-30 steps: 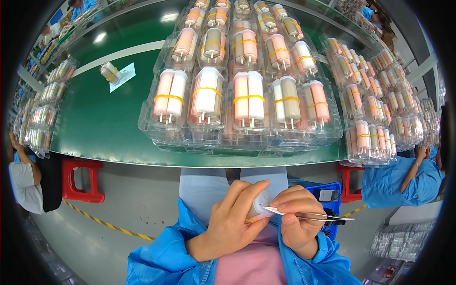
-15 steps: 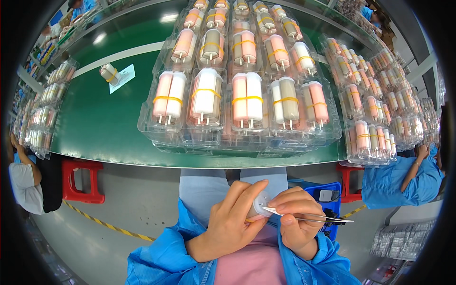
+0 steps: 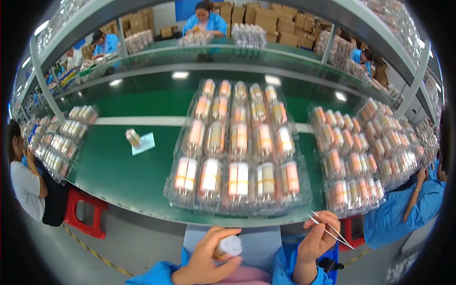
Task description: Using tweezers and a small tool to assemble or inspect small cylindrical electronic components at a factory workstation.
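Fingers wrapped round its side, my left hand holds a bundle of small cylinders with its pale, rounded end turned up; small spots show on that end, and the rest is hidden in my palm. To the right, my right hand grips a pair of tweezers, apart from the bundle. Beyond both hands stands a clear plastic tray with rows of similar bundles, pink, white and grey-brown, with yellow bands round them.
On the green table, one bundle lies beside a pale blue card. More filled trays stand at left and right. Co-workers in blue and white sit either side; red stools are below.
My right hand has drawn the tweezers away from the bundle, to the right. My left hand still holds the bundle. The view has tilted up, showing more of the room beyond.
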Demonstrator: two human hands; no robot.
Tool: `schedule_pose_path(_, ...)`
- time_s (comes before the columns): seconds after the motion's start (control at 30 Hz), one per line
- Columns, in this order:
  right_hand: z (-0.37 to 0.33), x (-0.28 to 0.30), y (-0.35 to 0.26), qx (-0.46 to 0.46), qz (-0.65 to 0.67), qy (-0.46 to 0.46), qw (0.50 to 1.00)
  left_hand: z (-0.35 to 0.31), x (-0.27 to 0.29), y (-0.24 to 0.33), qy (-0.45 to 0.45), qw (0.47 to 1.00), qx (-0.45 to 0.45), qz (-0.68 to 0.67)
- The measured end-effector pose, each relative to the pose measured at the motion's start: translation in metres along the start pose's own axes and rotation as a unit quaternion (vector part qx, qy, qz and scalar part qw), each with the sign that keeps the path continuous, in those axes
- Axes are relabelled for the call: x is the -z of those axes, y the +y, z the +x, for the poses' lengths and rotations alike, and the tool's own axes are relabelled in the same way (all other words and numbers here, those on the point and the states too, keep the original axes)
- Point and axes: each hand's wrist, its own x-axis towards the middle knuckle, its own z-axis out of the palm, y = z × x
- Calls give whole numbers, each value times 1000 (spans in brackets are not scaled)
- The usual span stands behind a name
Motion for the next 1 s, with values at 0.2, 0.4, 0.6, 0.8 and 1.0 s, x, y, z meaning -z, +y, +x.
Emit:
schedule_pose_path(0.2,18,2,42,-21,-11,-15,1000,64,48,59,32,990,-47,132)
schedule_pose_path(0.4,21,13,66,-57,2,2,998,203,55,77,95,965,-122,213)
schedule_pose_path(0.6,28,13,70,-136,36,-51,989,305,53,43,89,880,31,466)
schedule_pose_path(0.8,27,15,71,-180,28,-54,982,328,43,9,59,689,-51,721)
schedule_pose_path(1.0,25,12,70,-225,88,-25,970,335,20,-6,30,723,-142,676)
